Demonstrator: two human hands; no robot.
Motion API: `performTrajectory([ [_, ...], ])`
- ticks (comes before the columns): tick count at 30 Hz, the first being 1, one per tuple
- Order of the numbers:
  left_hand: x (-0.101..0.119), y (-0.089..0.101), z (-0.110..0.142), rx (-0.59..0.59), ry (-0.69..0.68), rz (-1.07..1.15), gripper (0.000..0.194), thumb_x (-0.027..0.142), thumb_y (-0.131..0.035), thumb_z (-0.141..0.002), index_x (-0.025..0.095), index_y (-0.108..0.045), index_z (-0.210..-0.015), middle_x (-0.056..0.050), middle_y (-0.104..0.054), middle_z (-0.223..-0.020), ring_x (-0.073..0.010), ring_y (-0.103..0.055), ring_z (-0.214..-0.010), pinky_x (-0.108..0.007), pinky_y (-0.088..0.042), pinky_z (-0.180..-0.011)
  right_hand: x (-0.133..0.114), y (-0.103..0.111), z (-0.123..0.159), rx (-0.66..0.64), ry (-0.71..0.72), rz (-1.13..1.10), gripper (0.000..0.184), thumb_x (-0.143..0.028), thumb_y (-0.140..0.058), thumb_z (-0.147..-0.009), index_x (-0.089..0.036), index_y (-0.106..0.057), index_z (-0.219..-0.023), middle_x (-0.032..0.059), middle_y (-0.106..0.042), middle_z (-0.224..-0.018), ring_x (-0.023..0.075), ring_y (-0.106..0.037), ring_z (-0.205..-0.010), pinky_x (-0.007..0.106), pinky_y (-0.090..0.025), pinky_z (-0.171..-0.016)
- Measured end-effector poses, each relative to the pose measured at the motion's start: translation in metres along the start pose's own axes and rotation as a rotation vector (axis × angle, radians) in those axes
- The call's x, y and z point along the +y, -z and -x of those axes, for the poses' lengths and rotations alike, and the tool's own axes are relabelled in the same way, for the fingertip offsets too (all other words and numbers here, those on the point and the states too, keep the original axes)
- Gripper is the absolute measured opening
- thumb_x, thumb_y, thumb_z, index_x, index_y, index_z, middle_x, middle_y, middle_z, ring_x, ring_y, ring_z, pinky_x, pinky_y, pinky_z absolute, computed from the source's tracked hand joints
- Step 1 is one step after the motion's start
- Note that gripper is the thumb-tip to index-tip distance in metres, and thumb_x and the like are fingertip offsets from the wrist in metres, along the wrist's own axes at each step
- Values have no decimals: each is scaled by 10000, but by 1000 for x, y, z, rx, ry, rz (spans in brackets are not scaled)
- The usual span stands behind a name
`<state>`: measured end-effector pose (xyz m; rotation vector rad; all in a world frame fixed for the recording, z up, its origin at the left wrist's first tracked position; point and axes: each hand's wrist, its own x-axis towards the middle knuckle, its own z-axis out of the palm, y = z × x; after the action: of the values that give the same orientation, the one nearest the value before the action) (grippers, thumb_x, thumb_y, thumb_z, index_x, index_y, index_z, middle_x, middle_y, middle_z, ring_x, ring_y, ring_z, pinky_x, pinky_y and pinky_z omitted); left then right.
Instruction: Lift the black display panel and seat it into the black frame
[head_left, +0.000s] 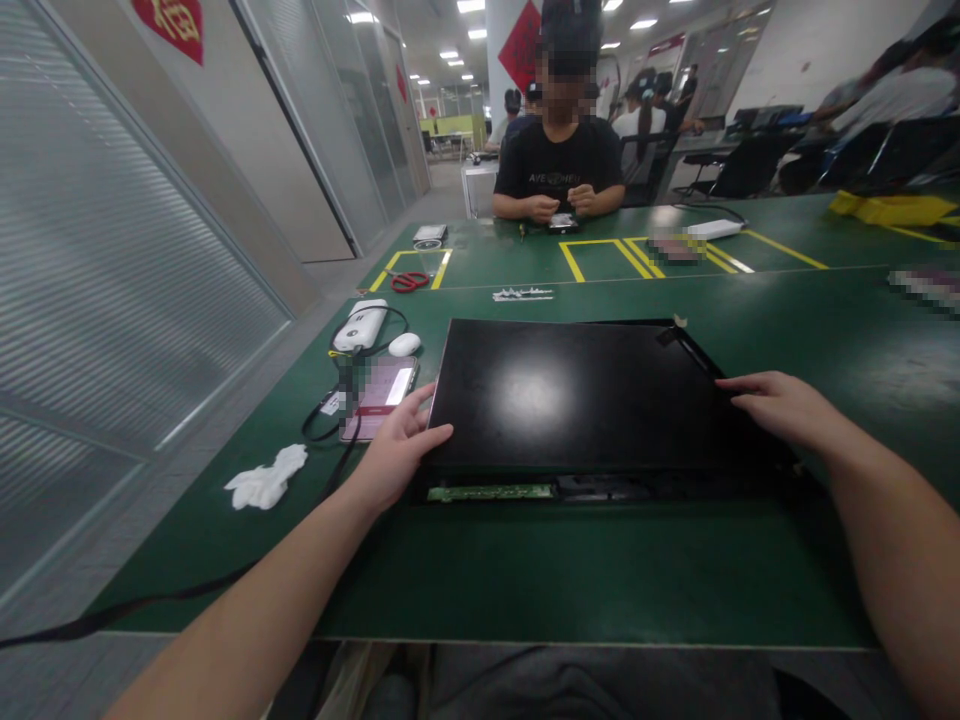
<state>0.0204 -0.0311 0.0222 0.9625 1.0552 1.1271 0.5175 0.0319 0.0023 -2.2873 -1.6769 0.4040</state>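
Observation:
A black glossy flat screen panel (570, 400) lies slightly askew over a black shallow frame (675, 488), whose rim shows at the right and near sides. Along the near edge a strip of green circuit board (487, 492) is exposed. My left hand (401, 440) grips the panel's left edge, thumb on top and fingers at the side. At the right edge, my right hand (780, 400) is closed with its fingertips on the border of the panel; its lower fingers are hidden, so I cannot tell whether it also touches the frame.
Left of the panel lie a phone (375, 400), a white power bank (361, 325) with cables, a white oval case (405, 345) and crumpled tissue (268, 478). Beyond are red scissors (409, 282) and white strips (523, 295). A person (559, 165) sits across the green table (600, 580).

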Motion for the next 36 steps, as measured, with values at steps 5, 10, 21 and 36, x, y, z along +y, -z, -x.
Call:
performTrajectory([
  [5, -2, 2, 0, -6, -2, -10, 870, 218, -889, -663, 181, -472, -1426, -101, -778, -1083, -293, -745, -1016, -348, -612, -875, -5, 5, 4, -88, -63, -20, 538, -168, -570, -649, -199, -771, -1148, 54, -720, -722, 226, -639, -612, 327, -476, -579],
  [10, -3, 3, 0, -34, -7, -21, 875, 239, -885, -686, 184, -456, -1447, -106, -774, -1098, -295, -734, -1048, -362, -600, -913, -10, 8, 8, -90, -77, -26, 580, -142, -558, -639, -203, -759, -1180, 34, -681, -649, 206, -599, -548, 312, -440, -536],
  [21, -1, 2, 0, -7, -51, -51, 811, 264, -902, -666, 187, -535, -1385, -130, -695, -1304, -335, -605, -1283, -416, -509, -1075, -18, 9, 14, -52, -107, -29, 508, -161, -569, -684, -212, -771, -1148, 58, -730, -780, 225, -648, -675, 332, -495, -638],
  [36, -19, 29, -12, 80, -207, -719, 662, 383, -810, -730, 220, -625, -1344, -127, -310, -1641, -354, -234, -1536, -499, -225, -1246, -23, 8, 14, 34, -192, -143, 324, -271, -659, -687, -224, -797, -977, 90, -756, -1046, 284, -657, -1049, 389, -481, -960],
])
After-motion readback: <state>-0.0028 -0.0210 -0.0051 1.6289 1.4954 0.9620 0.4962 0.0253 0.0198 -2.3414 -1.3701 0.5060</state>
